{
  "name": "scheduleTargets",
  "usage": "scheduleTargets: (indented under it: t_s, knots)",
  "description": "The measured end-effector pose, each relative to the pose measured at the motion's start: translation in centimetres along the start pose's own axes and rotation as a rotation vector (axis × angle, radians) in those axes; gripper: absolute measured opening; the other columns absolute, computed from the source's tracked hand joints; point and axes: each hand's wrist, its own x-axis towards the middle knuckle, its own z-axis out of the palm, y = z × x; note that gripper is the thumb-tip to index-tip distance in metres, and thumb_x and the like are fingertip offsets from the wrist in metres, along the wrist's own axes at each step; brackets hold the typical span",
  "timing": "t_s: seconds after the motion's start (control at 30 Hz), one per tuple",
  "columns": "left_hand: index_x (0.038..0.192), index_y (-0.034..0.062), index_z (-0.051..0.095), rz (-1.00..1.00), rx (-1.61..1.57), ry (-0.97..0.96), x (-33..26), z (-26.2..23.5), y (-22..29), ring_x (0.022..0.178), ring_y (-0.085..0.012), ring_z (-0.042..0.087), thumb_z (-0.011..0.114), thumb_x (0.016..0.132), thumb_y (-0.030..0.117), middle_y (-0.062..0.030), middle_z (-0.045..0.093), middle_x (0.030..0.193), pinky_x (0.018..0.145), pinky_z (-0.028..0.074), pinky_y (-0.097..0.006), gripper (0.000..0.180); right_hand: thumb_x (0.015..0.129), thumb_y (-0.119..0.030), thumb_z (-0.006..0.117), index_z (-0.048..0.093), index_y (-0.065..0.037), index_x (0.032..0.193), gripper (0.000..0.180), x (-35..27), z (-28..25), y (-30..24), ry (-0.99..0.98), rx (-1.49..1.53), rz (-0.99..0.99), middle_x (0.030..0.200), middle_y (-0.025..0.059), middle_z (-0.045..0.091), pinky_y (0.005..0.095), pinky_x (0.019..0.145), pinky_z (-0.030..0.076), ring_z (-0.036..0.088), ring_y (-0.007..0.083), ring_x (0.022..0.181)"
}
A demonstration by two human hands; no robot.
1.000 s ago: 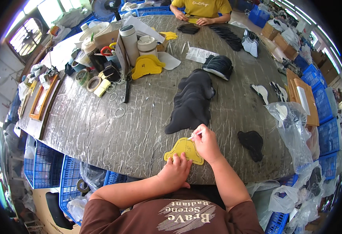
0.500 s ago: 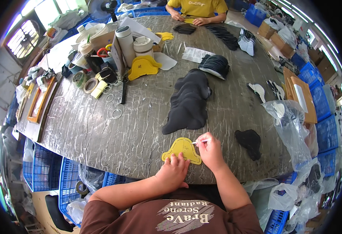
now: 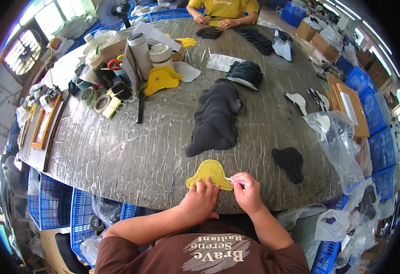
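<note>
A yellow bell-shaped template (image 3: 210,171) with slots cut along its edge lies at the table's near side. My left hand (image 3: 200,199) rests on its lower part, fingers spread and pressing it down. In my right hand (image 3: 248,192) is a slim white pen (image 3: 237,181), pinched between thumb and fingers. The pen's tip meets the template's right edge, low on that side. Whether anything lies under the template is hidden. Just beyond it, a stack of overlapping black shaped pieces (image 3: 216,116) stretches away. A single dark piece (image 3: 287,164) lies to the right.
Cups, tapes and scissors crowd the far left, beside another yellow template (image 3: 163,80). Bundled black pieces (image 3: 244,74) lie past the stack. Plastic bags (image 3: 337,141) and cardboard (image 3: 350,107) line the right edge. Across the table a person in a yellow shirt (image 3: 225,8) handles a yellow piece.
My right hand has moved the pen down along the template's right edge, from its upper side toward the lower corner. My left hand stays on the template. The whole view has shifted slightly.
</note>
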Motion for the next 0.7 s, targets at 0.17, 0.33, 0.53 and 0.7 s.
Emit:
scheduleTargets:
  t_s: [0.17,0.33,0.53,0.7]
  knots:
    - [0.133,-0.0028,0.049,0.008,0.019,0.026,0.0,0.0,-0.1,0.113,-0.0492,0.05,0.062,0.074,0.064,-0.0335,0.046,0.13,0.092,0.049,-0.05,0.091,0.084,0.004,0.063,0.056,0.0,0.085,0.008,-1.0,-0.5,0.0,0.019,0.0,0.009,0.084,0.0145,0.065,0.0342,0.066,0.052,0.066,0.0305,0.074]
    - [0.134,-0.0032,0.048,0.011,0.011,0.029,0.0,0.0,-0.1,0.112,-0.0497,0.05,0.062,0.074,0.064,-0.0338,0.046,0.13,0.092,0.049,-0.05,0.091,0.084,0.004,0.062,0.055,0.0,0.085,0.008,-1.8,-1.2,0.1,0.037,0.023,0.018,0.084,0.0145,0.065,0.034,0.065,0.052,0.066,0.0292,0.073]
    - [0.134,-0.0035,0.048,0.008,-0.001,0.028,0.0,0.1,-0.1,0.112,-0.0502,0.05,0.062,0.074,0.065,-0.034,0.045,0.13,0.092,0.048,-0.051,0.092,0.087,0.006,0.06,0.053,0.0,0.088,0.009,-2.8,-1.5,-0.4,0.042,-0.062,-0.029,0.086,0.0151,0.064,0.0297,0.065,0.054,0.065,0.0208,0.071]
    - [0.134,-0.0034,0.048,0.005,-0.003,0.031,-0.1,0.1,-0.1,0.112,-0.0502,0.05,0.062,0.074,0.065,-0.0341,0.045,0.13,0.093,0.047,-0.052,0.092,0.081,0.007,0.063,0.053,-0.003,0.089,0.016,-3.1,-1.0,-2.0,0.029,-0.142,-0.072,0.084,0.0138,0.064,0.0364,0.066,0.052,0.064,0.0317,0.075]
